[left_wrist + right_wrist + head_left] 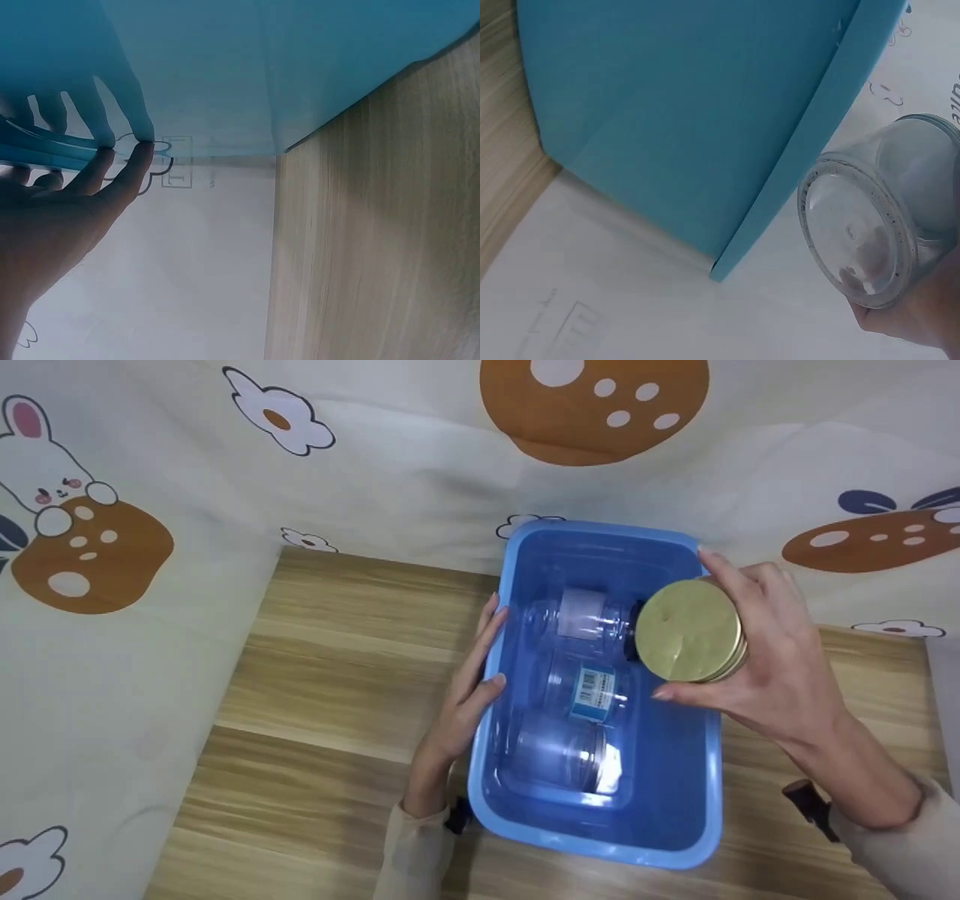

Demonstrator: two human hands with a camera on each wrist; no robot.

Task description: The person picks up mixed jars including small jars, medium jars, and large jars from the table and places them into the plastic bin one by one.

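My right hand (780, 652) grips a clear glass jar (855, 232) with a gold lid (688, 630), held over the right rim of a blue plastic tub (592, 851). The right wrist view shows the jar's round base outside the tub wall. With its fingers fairly straight, my left hand (461, 705) touches the tub's left rim; its fingertips (140, 154) show there in the left wrist view. Inside the tub lie a clear bottle with a pale label (581, 613) and dark cap, a clear container with a blue-and-white label (594, 691), and a clear jar (555, 750) nearest me.
The tub stands on a wood-grain surface (315, 675). Behind it and on the left hangs a pale cloth (405, 457) printed with flowers, a rabbit and brown spotted shapes. Dark straps (811, 808) sit at the wrists.
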